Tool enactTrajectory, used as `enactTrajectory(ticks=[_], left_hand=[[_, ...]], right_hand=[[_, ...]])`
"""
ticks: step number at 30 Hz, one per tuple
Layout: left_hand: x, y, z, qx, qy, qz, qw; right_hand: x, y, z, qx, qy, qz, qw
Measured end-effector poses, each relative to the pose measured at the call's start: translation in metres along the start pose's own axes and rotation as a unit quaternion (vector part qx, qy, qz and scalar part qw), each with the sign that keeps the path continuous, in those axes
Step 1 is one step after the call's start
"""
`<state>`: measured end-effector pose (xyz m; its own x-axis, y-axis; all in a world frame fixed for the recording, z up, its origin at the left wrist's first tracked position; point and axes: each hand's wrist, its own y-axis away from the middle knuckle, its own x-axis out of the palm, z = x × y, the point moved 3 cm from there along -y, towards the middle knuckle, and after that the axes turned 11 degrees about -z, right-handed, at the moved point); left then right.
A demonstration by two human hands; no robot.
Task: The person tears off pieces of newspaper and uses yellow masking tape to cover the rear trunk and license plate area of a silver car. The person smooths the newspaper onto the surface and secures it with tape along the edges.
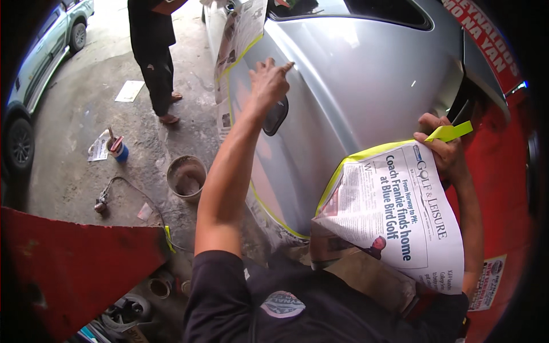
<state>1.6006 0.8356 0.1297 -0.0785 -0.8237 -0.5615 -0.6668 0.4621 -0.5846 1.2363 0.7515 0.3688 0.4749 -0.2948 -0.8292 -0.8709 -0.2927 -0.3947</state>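
One newsp. sheet [389, 200], corner at R hand [449, 154]; L hand [271, 84] well apart.

The newspaper [366, 203] I hold carries a bold, dark-blue headline, larger grey section lettering and small columns of text, all running sideways to me. Above me to the right, a red banner [486, 40] bears big white capitals. Lower down, a white label [488, 286] has red and dark print. My shirt's oval badge [283, 304] has lettering, partly blurred; the masking sheets' [243, 28] print is too small.
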Motion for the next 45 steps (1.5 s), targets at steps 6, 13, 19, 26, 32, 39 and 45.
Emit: enactTrajectory(ticks=[6, 13, 19, 26, 32, 39, 45], left_hand=[[0.0, 0.084, -0.057, 0.077, 0.092, -0.037, 0.992], [-0.001, 0.074, -0.045, 0.041, 0.081, -0.036, 0.995], [-0.003, 0.075, -0.044, 0.034, 0.082, -0.029, 0.996], [-0.002, 0.081, -0.044, 0.018, 0.085, -0.012, 0.996], [-0.003, 0.087, -0.043, 0.022, 0.083, -0.014, 0.996], [-0.034, 0.155, -0.079, -0.051, 0.393, 0.08, 0.915], [-0.065, 0.265, -0.123, -0.1, 0.609, 0.19, 0.763]], right_hand=[[0.003, 0.004, 0.002, 0.024, -0.023, -0.007, 0.999], [0.002, 0.002, 0.003, -0.006, -0.003, -0.014, 1.0], [0.001, 0.0, 0.003, -0.016, 0.006, -0.012, 1.0], [0.002, 0.001, 0.005, 0.011, -0.018, -0.017, 1.0], [0.0, -0.001, 0.005, 0.031, -0.032, -0.005, 0.999], [0.0, 0.007, -0.008, -0.003, -0.029, 0.026, 0.999], [0.0, -0.027, -0.01, -0.038, -0.002, 0.067, 0.997]])
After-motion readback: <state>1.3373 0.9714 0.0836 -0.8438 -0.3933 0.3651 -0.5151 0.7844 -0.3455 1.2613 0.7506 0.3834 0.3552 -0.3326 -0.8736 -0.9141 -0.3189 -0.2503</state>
